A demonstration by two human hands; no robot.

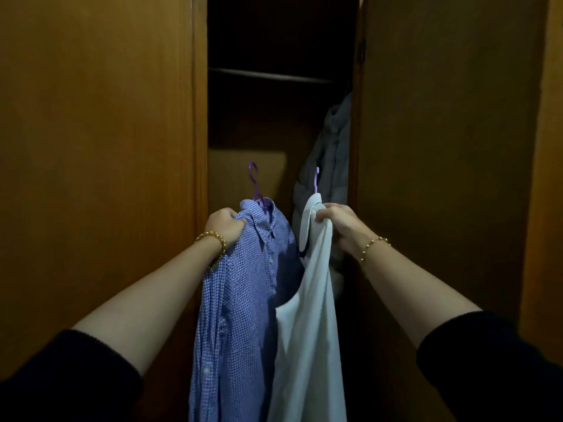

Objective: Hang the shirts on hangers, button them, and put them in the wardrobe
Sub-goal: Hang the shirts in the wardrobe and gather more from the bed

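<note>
A blue checked shirt (243,287) hangs buttoned on a purple hanger (255,181). My left hand (224,225) grips it at the shoulder by the collar. Beside it on the right hangs a white shirt (313,315) on a second purple hanger (316,179), and my right hand (338,223) grips that shirt at the collar. I hold both shirts up in front of the dark opening of the wooden wardrobe (97,147). Both hanger hooks are well below the wardrobe rail (271,75) and touch nothing.
A grey padded jacket (332,156) hangs at the right side inside the wardrobe, just behind the white shirt. The open wardrobe door (441,147) stands at the right. A closed wooden panel fills the left.
</note>
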